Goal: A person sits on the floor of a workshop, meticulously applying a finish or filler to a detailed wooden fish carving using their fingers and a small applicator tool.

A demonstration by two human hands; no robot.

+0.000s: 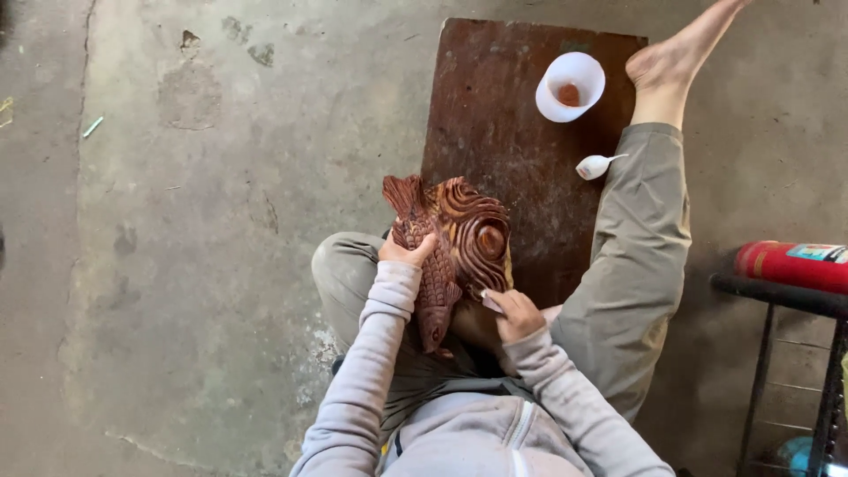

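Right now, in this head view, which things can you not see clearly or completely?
- Small pale piece under the right hand, against the wooden fish carving: fingers hide most of it.
- Left hand: fingers are behind the carving.
- Reddish contents of the white cup: too small to identify.
- Red cylinder: cut by the right edge.

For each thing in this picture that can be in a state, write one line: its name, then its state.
Wooden fish carving: propped on the lap, gripped by the left hand.
Right hand: presses a small pale piece against the carving.
White cup: upright, open, reddish-brown contents at the bottom.
Small white bottle: lying on its side.
Red cylinder: lying flat on a black rack.
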